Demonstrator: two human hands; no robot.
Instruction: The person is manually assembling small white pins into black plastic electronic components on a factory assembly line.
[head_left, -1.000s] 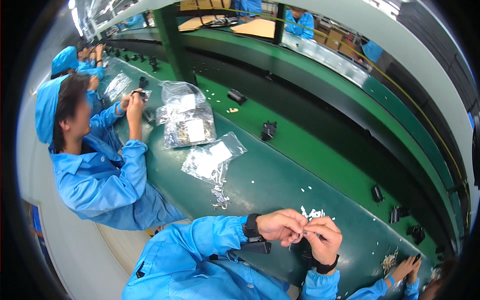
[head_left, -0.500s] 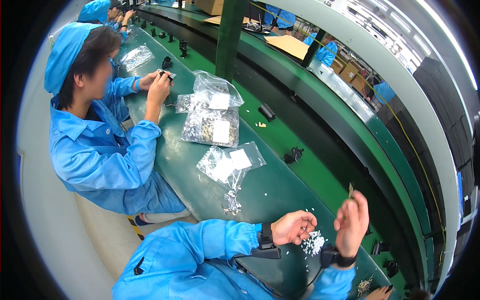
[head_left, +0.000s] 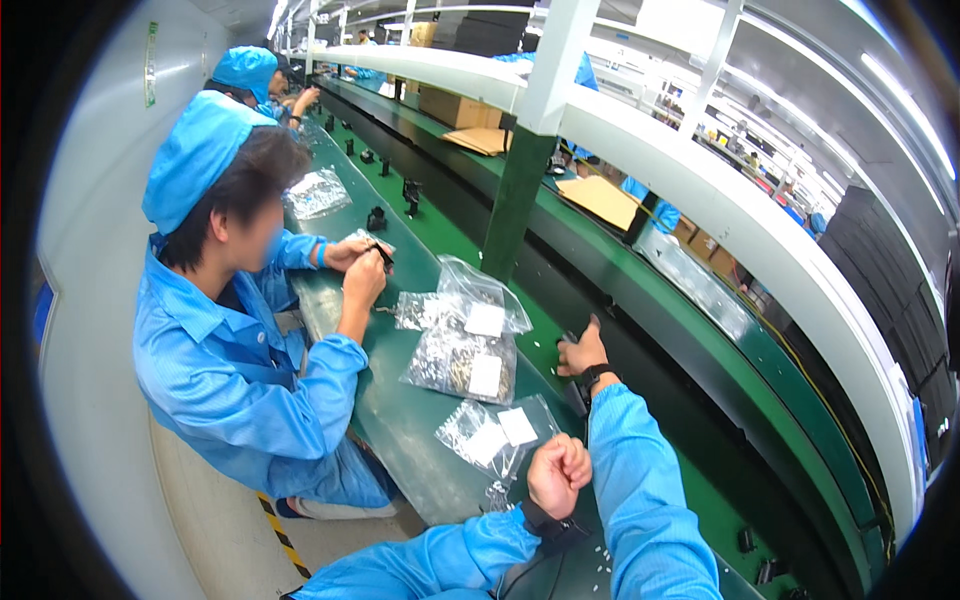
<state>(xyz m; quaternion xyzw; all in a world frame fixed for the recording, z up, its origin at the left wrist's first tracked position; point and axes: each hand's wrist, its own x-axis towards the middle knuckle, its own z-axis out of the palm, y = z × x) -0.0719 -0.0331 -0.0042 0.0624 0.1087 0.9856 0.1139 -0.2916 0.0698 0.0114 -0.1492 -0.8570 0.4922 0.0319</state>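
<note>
My right hand (head_left: pixel 585 355) reaches over the green line beyond the table edge, thumb raised. Its fingers are closed about a small black part (head_left: pixel 568 338), which they partly cover. Over the table, my left hand (head_left: pixel 560 476) is curled with its fingers bent inward; whatever lies in them is hidden. Just behind it is a clear bag (head_left: pixel 470 428) with white labels and small pieces inside. Small clear and dark pieces (head_left: pixel 497 494) lie beside the left wrist. A few white bits (head_left: pixel 600 560) show between my forearms.
Fuller clear bags (head_left: pixel 455 362) lie farther up the green table (head_left: pixel 380 385). At left sits a co-worker in blue (head_left: pixel 240 310), holding a black part (head_left: pixel 383 258). A green-and-white post (head_left: pixel 520 200) rises beyond the bags. Black parts (head_left: pixel 411 196) stand along the line.
My right hand has swung forward and left from above the white bits to the line; the small tan piece in its fingers no longer shows. My left hand has curled tighter. The view has shifted.
</note>
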